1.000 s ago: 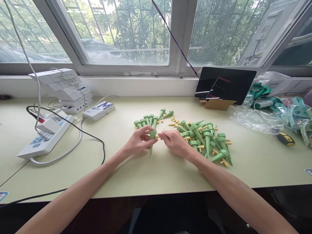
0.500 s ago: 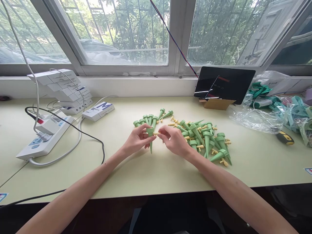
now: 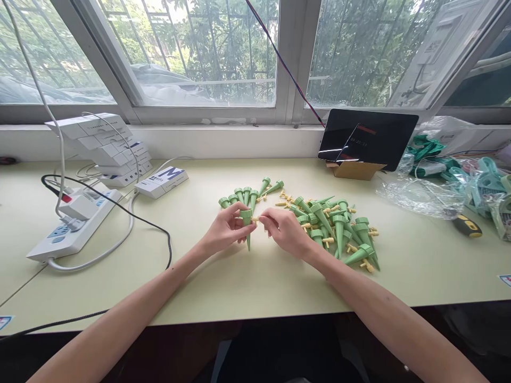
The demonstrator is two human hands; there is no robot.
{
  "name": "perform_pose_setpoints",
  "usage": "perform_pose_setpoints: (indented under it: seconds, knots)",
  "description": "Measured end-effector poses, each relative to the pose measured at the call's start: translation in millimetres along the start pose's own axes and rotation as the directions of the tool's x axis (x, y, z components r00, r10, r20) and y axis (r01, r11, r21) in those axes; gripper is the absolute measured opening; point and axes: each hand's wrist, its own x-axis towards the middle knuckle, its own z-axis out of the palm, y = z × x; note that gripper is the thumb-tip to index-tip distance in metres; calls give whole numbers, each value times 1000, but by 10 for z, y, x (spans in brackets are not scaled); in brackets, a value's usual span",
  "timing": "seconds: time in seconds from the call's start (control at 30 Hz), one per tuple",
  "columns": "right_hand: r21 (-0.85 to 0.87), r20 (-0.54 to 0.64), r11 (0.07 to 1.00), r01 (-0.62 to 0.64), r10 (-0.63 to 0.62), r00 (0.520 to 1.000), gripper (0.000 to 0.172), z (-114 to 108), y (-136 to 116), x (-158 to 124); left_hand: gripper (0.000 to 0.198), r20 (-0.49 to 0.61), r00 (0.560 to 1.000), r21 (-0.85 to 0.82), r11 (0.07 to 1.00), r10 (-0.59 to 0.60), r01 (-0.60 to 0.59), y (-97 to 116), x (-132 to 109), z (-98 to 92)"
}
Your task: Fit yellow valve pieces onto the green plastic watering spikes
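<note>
Above the tabletop, the left hand holds a green spike point-down; the right hand, fingers narrowed, meets its yellow valve at three o'clock, grip unclear. Apparently mid-fitting, the join calls for steady alignment.

Green spikes — yellow fittings — pale yellow-green tabletop.
</note>
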Motion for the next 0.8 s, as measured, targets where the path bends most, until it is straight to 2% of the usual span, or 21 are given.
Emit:
perform_pose_setpoints:
  seconds: [0.2, 0.37, 0.57, 0.8]
  knots:
    - [-48, -21, 998, 34, -36, 999, 32, 3, 16, 8, 39, -11, 1000, 5, 1000, -11, 11, -20, 8, -9]
    - [23, -59, 1000, 14, -13, 998, 12, 17, 19, -3, 36, -27, 999, 29, 999, 17, -17, -15, 16, -16]
    - [130, -37, 991, -9, 14, 999, 4, 27, 21, -10, 35, -27, 999, 14, 1000, 22, -22, -10, 19, -20]
    - [35, -16, 999, -7, 8, 1000, 19, 8, 23, 3, 36, 14, 1000, 25, 999, 22, -22, -7, 11, -16]
